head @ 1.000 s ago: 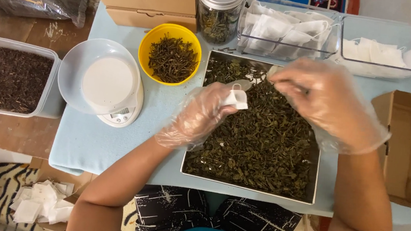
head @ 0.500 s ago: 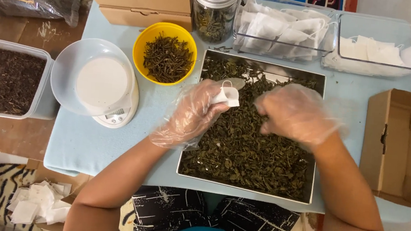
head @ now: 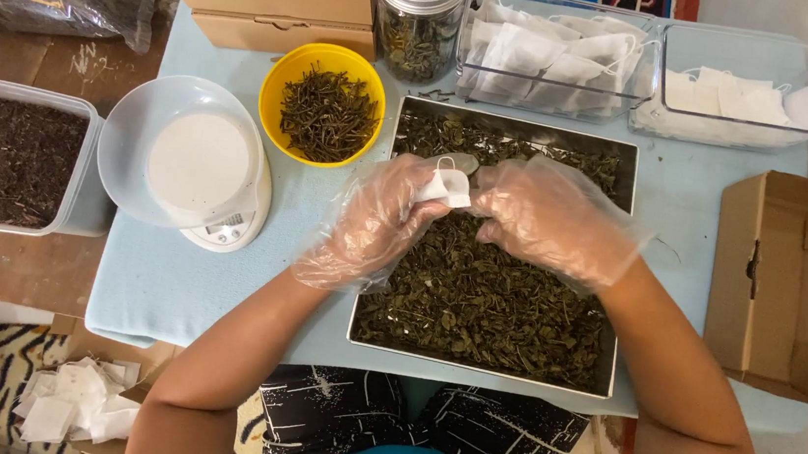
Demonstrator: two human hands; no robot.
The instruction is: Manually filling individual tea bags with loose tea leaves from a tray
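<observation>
A small white tea bag (head: 449,188) is pinched in the gloved left hand (head: 380,223) at frame centre, above the metal tray (head: 481,371) of dried leaves (head: 486,299). The right hand (head: 551,219) is closed beside its mouth; what it grips cannot be told. Leaves could be spilled onto the counter (head: 201,282) if the bag tilts.

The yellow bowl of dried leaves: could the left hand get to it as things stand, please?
Probably yes: the yellow bowl stands open just beyond the left hand, with bare blue mat between them. That hand, though, holds a small white bag, so it is not free.
</observation>
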